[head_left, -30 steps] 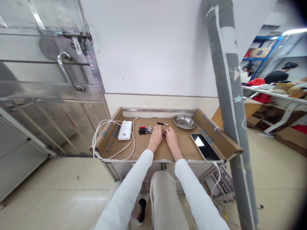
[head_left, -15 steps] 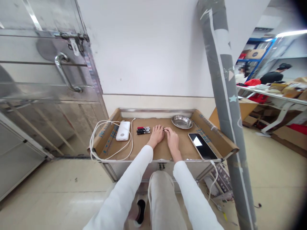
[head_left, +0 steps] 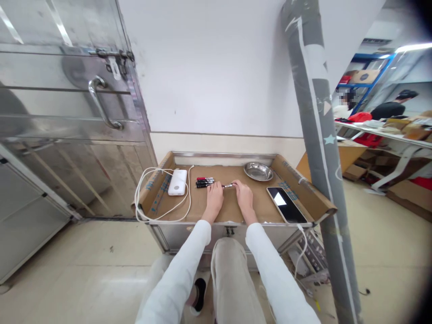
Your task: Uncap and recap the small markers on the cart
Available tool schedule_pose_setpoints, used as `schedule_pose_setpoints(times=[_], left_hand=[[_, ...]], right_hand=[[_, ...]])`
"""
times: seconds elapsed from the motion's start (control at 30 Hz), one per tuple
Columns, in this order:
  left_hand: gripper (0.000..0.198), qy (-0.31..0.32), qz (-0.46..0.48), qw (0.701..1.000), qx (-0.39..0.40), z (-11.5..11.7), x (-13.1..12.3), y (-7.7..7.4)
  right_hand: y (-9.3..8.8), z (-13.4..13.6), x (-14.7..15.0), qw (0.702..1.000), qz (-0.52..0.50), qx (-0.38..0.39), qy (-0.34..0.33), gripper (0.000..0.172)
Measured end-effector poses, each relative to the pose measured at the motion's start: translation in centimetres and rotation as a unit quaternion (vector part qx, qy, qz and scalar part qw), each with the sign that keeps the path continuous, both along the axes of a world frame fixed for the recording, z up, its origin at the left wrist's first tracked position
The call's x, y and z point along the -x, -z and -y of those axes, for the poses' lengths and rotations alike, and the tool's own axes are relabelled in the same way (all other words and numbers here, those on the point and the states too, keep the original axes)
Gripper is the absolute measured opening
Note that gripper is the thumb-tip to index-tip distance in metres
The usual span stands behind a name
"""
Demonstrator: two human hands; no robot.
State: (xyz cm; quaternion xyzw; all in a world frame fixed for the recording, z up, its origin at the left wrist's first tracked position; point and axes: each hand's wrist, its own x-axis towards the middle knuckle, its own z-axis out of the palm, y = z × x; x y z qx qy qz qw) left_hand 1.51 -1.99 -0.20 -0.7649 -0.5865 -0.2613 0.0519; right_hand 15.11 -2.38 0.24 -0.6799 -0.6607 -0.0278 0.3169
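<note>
A dark pen with a silvery part (head_left: 228,185) lies level between my two hands, just above or on the cardboard-lined top. My right hand (head_left: 243,197) pinches its right end. My left hand (head_left: 215,198) has its fingers closed at the left end, which they cover. Beside the left fingertips, several pens (head_left: 204,182) rest in a row, one of them red and the others dark. Behind my right hand sits a shallow round metal dish (head_left: 258,171).
A white power bank (head_left: 177,182) with a looped white cable (head_left: 137,198) is at the left. A phone (head_left: 286,204) lies at the right. Raised cardboard edges (head_left: 305,186) flank the top. A tall grey wrapped roll (head_left: 317,112) leans at the right; two people are farther back.
My left hand has shifted left toward the row of pens, opening a gap between my hands. More of the pen now shows between them. The view has turned slightly left.
</note>
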Motion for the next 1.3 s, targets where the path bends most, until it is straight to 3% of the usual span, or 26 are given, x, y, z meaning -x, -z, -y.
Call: schedule_pose_setpoints(times=[0.23, 0.33, 0.57, 0.63, 0.73, 0.87, 1.03, 1.17, 1.23, 1.3], left_hand=[[0.025, -0.026, 0.017, 0.999, -0.011, 0.2, 0.1, -0.1], [0.028, 0.001, 0.019, 1.0, 0.002, 0.3, 0.1, -0.1], [0.031, 0.022, 0.052, 0.998, 0.008, 0.5, 0.1, -0.7], [0.031, -0.01, 0.055, 0.998, -0.015, 0.8, 0.1, -0.8], [0.03, -0.081, 0.043, 0.995, -0.025, 1.3, 0.3, -0.8], [0.03, -0.154, 0.031, 0.988, -0.004, 1.7, 0.8, -0.7], [0.033, -0.181, 0.07, 0.981, 0.016, 1.8, 1.1, -0.9], [0.029, -0.13, 0.168, 0.977, 0.004, 1.9, 1.3, -0.9], [0.026, -0.048, 0.259, 0.965, 0.006, 2.9, 1.2, -1.1], [0.023, 0.077, 0.375, 0.923, 0.025, 5.2, 0.9, -1.7]], right_hand=[[0.3, -0.1, 0.0, 1.0, 0.004, -0.029, -0.008, 0.029], [0.2, -0.1, 0.2, 0.998, -0.005, -0.04, -0.046, 0.031], [-1.2, 1.3, 1.4, 0.963, -0.023, -0.065, -0.262, 0.057], [-1.0, 1.1, 1.5, 0.965, -0.039, -0.064, -0.252, 0.066], [0.1, 0.2, 1.3, 0.982, -0.055, -0.03, -0.177, 0.069], [1.4, -0.6, 1.0, 0.995, -0.016, 0.023, -0.094, 0.053], [1.6, -0.3, 0.9, 0.995, 0.019, 0.043, -0.087, 0.039], [1.5, -0.1, 0.8, 0.995, 0.025, 0.043, -0.089, 0.038], [1.5, -0.2, 0.8, 0.995, 0.022, 0.047, -0.087, 0.038], [1.4, -0.2, 0.9, 0.995, 0.014, 0.047, -0.089, 0.038]])
